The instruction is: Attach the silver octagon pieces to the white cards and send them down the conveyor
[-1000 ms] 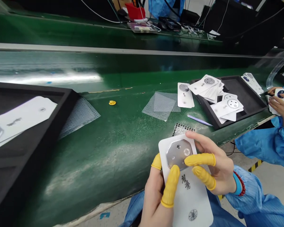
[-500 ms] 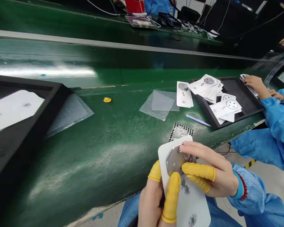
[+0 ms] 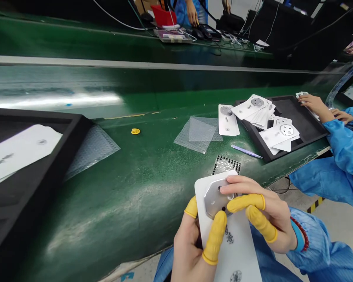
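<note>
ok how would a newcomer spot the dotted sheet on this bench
At the near edge of the green bench, the left hand holds a white panel that the right hand touches. Just past the panel's top edge lies a shiny sheet, partly hidden. Its black dots set it apart from the plain translucent sheets farther back.

Green workbench (image 3: 135,168), surface scuffed, front edge (image 3: 122,268) worn pale. Light: one bright white reflection (image 3: 61,99) stretched across the far left of the workbench. Pale rail (image 3: 106,64) runs along the workbench's far side; second green surface (image 3: 76,37) behind it. Dark panels (image 3: 306,39) beyond the workbench, far right. Floor (image 3: 338,225) light grey, visible below the workbench; yellow-and-black tape (image 3: 315,204) on it, right of the workbench.
</note>
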Motion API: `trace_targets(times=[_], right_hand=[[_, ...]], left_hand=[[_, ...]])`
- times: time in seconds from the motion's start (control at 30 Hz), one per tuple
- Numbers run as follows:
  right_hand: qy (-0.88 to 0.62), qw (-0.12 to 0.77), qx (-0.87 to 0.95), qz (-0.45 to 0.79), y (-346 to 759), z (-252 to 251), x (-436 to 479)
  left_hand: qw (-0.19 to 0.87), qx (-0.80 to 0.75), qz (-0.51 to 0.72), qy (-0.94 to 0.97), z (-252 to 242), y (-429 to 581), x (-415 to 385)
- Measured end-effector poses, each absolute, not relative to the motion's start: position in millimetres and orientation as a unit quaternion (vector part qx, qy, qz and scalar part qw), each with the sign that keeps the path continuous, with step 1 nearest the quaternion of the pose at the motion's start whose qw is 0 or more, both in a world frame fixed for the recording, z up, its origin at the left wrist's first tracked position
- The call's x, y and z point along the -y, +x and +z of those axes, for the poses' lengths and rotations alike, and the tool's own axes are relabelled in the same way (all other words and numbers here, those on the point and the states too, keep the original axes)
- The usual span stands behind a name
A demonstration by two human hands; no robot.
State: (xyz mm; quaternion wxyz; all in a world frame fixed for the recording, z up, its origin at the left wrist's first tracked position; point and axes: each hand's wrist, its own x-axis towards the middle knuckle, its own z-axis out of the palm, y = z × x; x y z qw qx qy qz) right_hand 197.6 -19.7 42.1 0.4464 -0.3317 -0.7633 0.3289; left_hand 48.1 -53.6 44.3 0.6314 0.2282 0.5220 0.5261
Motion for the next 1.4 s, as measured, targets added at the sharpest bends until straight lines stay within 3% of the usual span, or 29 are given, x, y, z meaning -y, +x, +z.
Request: trace_targets(times=[0.17,0.37,0.43,0.63,0.8,0.87,0.97,1.07,1.2,1.4], right_hand=[[-0.347,0.504,0.703,0.363,196,36,22],[-0.429,0.510,0.679,0.308,207,11,22],[-0.458,0.475,0.704,0.261,211,-8,19],[-0.503,0.249,0.815,0.141,219,-66,7],[-0.460,0.302,0.820,0.160,226,-65,0],[-0.437,0.342,0.816,0.162,231,-51,-3],[-0.397,0.355,0.833,0.150,238,-26,-9],[-0.342,0.294,0.881,0.145,242,-5,-17],[-0.300,0.216,0.914,0.169,240,5,-26],[-0.335,0.364,0.840,0.223,213,-3,-27]], left_hand=[[0.643,-0.544,0.493,0.217,39,42,43],[0.559,-0.622,0.505,0.212,17,28,36],[0.532,-0.636,0.515,0.216,12,21,33],[0.442,-0.700,0.513,0.227,-1,-18,22],[0.361,-0.714,0.510,0.316,-23,-34,12],[0.380,-0.697,0.465,0.392,-30,-33,7],[0.497,-0.637,0.382,0.449,-34,-21,2],[0.595,-0.561,0.407,0.408,-33,3,-1],[0.635,-0.516,0.441,0.369,-26,29,-5],[0.637,-0.531,0.452,0.328,-20,36,-4]])
